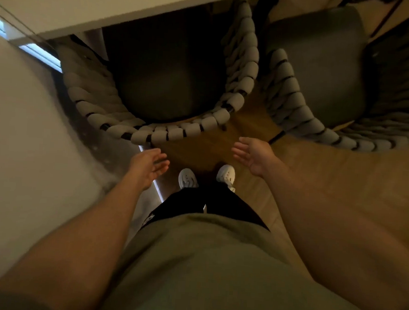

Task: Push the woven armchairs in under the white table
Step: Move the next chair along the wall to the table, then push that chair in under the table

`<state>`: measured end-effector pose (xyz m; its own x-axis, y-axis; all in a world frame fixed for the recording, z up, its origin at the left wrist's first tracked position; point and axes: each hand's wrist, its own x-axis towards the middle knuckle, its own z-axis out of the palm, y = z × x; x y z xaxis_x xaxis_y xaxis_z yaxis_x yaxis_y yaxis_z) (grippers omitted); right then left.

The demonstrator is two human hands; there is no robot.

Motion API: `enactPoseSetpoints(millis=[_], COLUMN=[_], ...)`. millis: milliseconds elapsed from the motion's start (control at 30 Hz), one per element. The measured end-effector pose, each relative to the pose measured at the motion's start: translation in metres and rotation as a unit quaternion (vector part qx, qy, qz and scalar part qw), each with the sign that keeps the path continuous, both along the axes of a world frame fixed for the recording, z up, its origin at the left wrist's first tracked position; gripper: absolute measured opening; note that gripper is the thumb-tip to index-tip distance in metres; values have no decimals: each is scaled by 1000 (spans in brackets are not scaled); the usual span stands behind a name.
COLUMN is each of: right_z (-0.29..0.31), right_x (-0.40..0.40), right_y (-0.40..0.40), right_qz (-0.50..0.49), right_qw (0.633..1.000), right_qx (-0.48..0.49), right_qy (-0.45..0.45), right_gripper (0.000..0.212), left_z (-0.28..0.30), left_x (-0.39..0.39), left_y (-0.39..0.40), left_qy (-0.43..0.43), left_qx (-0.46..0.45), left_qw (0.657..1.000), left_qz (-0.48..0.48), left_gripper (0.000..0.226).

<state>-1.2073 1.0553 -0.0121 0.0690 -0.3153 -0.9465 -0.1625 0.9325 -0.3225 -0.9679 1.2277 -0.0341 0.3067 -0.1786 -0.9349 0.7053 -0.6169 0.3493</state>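
Two woven armchairs with thick grey rope rims and dark seat cushions stand in front of me. The left armchair [171,131] sits partly under the white table [93,6], its curved back towards me. To its right the second armchair [295,105] stands apart from the table edge. My left hand [149,167] is open, just below the left chair's back rim and not touching it. Near the gap between the two chairs my right hand [251,155] is open, palm turned inward, holding nothing.
A pale wall [19,143] runs close along my left side. The wooden floor [340,182] stretches to the right. My two white shoes [187,179] stand right behind the left chair. A dark cable [384,19] hangs at the top right.
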Motion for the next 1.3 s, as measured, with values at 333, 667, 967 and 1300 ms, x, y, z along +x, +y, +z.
enactPoseSetpoints(millis=[333,667,967,1300], right_z=[7,15,14,5], right_x=[-123,-275,-364,-429], right_y=[30,-6,-61,-165], right_qz=[-97,-140,-155,-122], right_qw=[995,990,987,991], right_qx=[-8,-15,-37,-40], right_qy=[-6,-8,7,24], right_gripper=[35,18,12,25], left_z=[23,27,27,-1], left_x=[-89,-259,-368,-436], left_y=[-65,-151,-210,-290], left_qy=[-9,-3,14,77], left_qx=[-25,-42,-51,31], left_qw=[980,964,957,973], left_qz=[-197,-261,-284,-213], left_gripper=[28,28,30,54])
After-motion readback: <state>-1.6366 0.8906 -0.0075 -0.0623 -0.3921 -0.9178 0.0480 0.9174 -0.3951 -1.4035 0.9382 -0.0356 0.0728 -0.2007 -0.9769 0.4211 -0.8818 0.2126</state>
